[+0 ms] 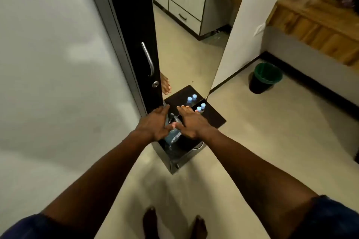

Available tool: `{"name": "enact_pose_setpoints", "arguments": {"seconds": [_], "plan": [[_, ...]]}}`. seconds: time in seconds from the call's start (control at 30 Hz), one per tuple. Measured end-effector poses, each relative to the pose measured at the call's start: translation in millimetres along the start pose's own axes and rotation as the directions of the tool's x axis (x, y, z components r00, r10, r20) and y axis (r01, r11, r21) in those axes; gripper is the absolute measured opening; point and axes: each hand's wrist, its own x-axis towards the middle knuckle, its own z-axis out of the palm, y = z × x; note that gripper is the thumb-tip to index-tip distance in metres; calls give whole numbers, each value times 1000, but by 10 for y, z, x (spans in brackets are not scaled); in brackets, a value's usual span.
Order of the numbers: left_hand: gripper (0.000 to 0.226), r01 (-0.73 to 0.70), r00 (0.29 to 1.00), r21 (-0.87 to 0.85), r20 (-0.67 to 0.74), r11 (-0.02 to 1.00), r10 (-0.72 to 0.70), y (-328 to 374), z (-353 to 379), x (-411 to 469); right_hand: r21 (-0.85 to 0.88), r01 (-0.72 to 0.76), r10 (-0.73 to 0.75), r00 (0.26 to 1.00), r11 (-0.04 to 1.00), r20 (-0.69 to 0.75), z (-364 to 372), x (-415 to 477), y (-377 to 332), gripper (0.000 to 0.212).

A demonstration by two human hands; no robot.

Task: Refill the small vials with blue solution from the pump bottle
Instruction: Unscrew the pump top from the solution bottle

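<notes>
Both hands spread flat, palms down: left hand (155, 125) and right hand (191, 123) flank the pump bottle (172, 135) on a small dark tabletop (213, 117). Vials (201, 108) stand just beyond the right fingertips, against the mirror (190, 44).

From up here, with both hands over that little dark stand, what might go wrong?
Two risks, as I judge it. The small vials stand near the back edge of the stand, right by the right hand, so a careless sweep could knock them over. The pump bottle sits half hidden between the right hand and the left hand; an unsteady press could tip it or squirt blue solution onto the floor.
</notes>
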Motion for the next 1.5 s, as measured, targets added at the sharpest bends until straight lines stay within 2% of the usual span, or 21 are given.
{"name": "enact_pose_setpoints", "arguments": {"seconds": [0.17, 0.27, 0.33, 0.43, 0.53, 0.7, 0.77, 0.83, 0.93, 1.1, 1.2, 1.27, 1.37, 1.5], "plan": [[85, 121, 989, -70, 96, 990, -114, -231, 195, 2, 87, 3, -5, 1000, 996, 22, 188, 191, -145, 81], [77, 108, 989, -120, 111, 987, -95, -283, 244, 52, 162, -15, 16, 1000, 987, -6, 226, 284, -146, 77], [73, 117, 986, -147, 135, 982, -98, -308, 318, 85, 188, -34, 35, 999, 982, -3, 276, 327, -162, 68], [63, 116, 978, -142, 187, 983, -89, -220, 348, 123, 220, -59, 55, 998, 974, 24, 331, 366, -179, 39], [67, 83, 978, -166, 203, 983, -49, -152, 367, 172, 253, -68, 73, 997, 965, -9, 343, 434, -135, 20], [65, 107, 984, -202, 162, 974, -74, -120, 303, 110, 266, -57, 64, 998, 962, -15, 318, 395, -160, 17], [73, 88, 989, -231, 140, 969, -57, -85, 230, 96, 309, -35, 56, 997, 951, -61, 189, 322, -170, 15], [91, 53, 991, -252, 130, 966, -20, -6, 132, 67, 322, 8, 32, 992, 947, -120, -72, 207, -185, 14], [108, 19, 1000, -341, -2, 940, -21, 190, -97, 13, 270, 72, -9, 974, 960, -226, -630, -56, -231, 16], [78, -155, 977, -482, -205, 862, 61, 637, -826, -29, 208, 193, -75, 880, 959, -470, -1648, -649, -303, 14], [69, -262, 947, -442, -287, 858, 142, 951, -1301, -44, 160, 246, -118, 822, 956, -558, -2158, -996, -338, 11], [60, -324, 923, -423, -336, 846, 186, 1169, -1575, -64, 133, 245, -112, 776, 960, -621, -2449, -1188, -373, 13], [49, -421, 885, -384, -374, 822, 278, 1524, -1977, -166, 102, 228, -84, 679, 968, -729, -2806, -1564, -408, 33], [55, -499, 850, -343, -371, 795, 373, 1839, -2348, -273, 98, 150, -12, 601, 984, -799, -3057, -1906, -399, 43]]}}
